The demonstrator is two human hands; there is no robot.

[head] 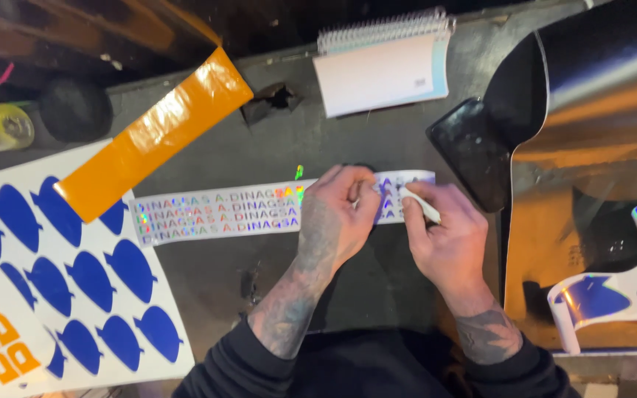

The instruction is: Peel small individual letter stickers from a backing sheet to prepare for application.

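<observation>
A: Sticker strip (215, 214) lies flat on the bench (274, 151), thin, floppy, probably slick. Left hand (337, 214) pins it down, fingers curled.
B: Right hand (444, 239) is closed around a white tool (420, 204) at the strip's end. I'd lift it by an edge only.

We find bare dark tabletop (208, 280) open below the holographic sticker strip (215, 215), while the blue-shape sheet (90, 280) crowds the left, the orange strip (152, 136) and notebook (381, 66) lie above, and the phone (473, 151) and rolled vinyl (599, 110) block the right.
</observation>
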